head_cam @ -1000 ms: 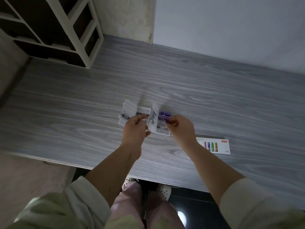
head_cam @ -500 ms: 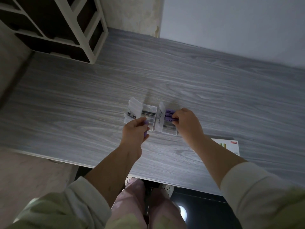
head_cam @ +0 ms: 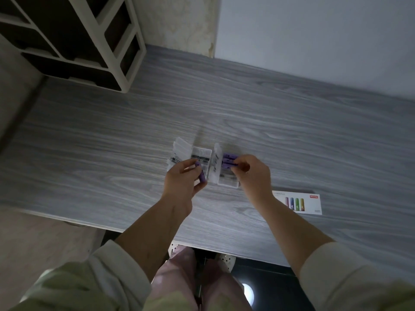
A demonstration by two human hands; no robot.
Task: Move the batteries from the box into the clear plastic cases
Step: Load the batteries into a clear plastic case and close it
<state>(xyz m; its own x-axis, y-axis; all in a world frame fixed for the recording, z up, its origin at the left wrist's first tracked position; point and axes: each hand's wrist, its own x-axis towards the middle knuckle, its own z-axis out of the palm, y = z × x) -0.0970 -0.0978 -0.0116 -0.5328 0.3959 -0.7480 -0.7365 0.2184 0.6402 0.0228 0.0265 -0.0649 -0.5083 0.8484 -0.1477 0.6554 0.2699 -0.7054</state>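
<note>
Maybe halfway, I'd guess: the right case (head_cam: pixel 227 183) already has a few batteries (head_cam: pixel 229 156), and the right hand (head_cam: pixel 252 175) fingers pinch one of them there. The left hand (head_cam: pixel 182 179) fingers are clamped on a battery (head_cam: pixel 201 174) just short of the left case (head_cam: pixel 201 153), which looks unfilled. The box (head_cam: pixel 299 204) sits off right of the fingers.

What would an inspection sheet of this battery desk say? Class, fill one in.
Surface: grey wood-grain table.
Job's things: left case and right case open, side by side; purple cased batteries at right case's far end; battery box flat beside right forearm.
Clutter: nothing seen.
Grippers: left hand holds a loose battery by the left case; right hand pinches one of the cased batteries.
Cables: nothing seen.
Surroundings: white shelf unit far left; pale wall behind.
</note>
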